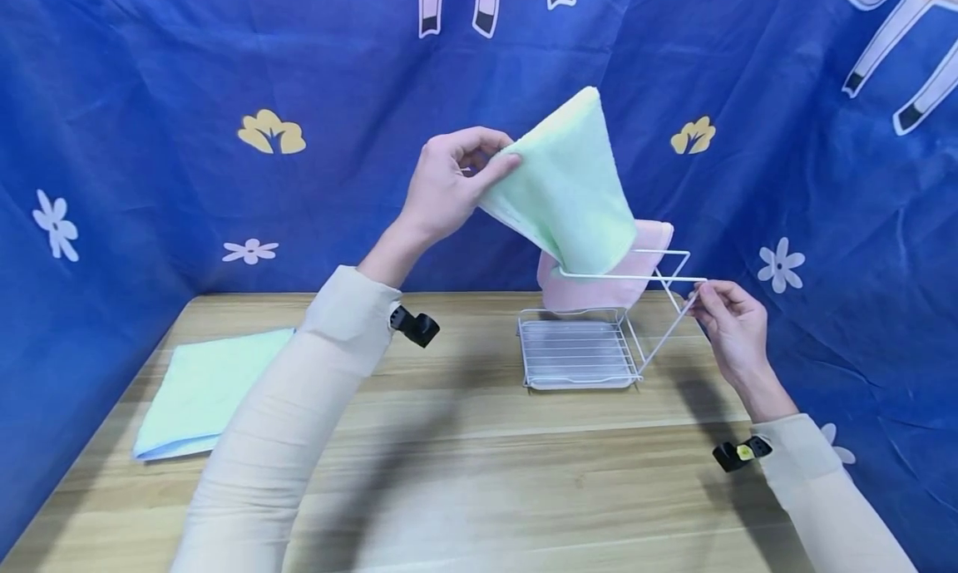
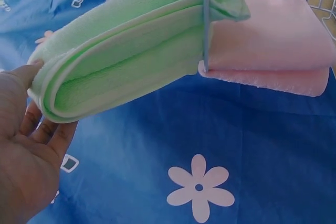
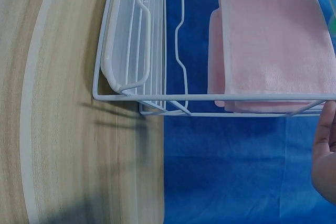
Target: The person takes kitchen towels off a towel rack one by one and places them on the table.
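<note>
A pale green towel [image 1: 572, 182] hangs raised from my left hand [image 1: 449, 182], whose thumb and fingers pinch its left edge. The towel's lower end meets the front top rail of a white wire rack [image 1: 677, 279]; in the left wrist view that rail crosses the towel near its far end. My right hand [image 1: 737, 328] pinches the rack's top right corner. A folded pink towel [image 3: 278, 45] is draped over the rack's back rail, behind the green one.
The rack's low base holds a shallow tray [image 1: 576, 348] and stands near the back of the wooden table [image 1: 509, 473]. On the table's left lies a folded light green-blue towel [image 1: 202, 390], partly behind my left sleeve. A blue printed curtain [image 1: 337, 207] encloses the back and sides.
</note>
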Demonstrator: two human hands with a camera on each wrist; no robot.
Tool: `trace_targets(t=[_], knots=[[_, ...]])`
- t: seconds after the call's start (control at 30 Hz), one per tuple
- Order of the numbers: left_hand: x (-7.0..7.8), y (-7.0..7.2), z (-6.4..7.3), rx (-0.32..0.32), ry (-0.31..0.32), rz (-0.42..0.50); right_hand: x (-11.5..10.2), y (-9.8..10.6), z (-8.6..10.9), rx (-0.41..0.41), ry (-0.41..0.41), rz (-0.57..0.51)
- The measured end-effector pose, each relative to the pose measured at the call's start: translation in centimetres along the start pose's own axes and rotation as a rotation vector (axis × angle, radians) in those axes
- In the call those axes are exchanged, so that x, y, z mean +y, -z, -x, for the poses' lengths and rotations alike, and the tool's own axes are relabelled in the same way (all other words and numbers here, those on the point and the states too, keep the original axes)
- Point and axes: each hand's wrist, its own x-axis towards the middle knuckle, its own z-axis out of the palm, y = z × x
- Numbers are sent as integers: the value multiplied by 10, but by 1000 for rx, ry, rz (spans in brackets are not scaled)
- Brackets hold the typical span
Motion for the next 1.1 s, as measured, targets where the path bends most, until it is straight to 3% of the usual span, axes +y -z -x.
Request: trace_targets(t=[0.77,0.93,1.1], knots=[[7,43,8,81,14,-60,1,-2,-2,4,-10,-3],[11,55,10,65,46,-90,0,-2,-1,6,-10,-6],[12,69,17,27,81,-187,-1,-1,1,5,-7,-8]])
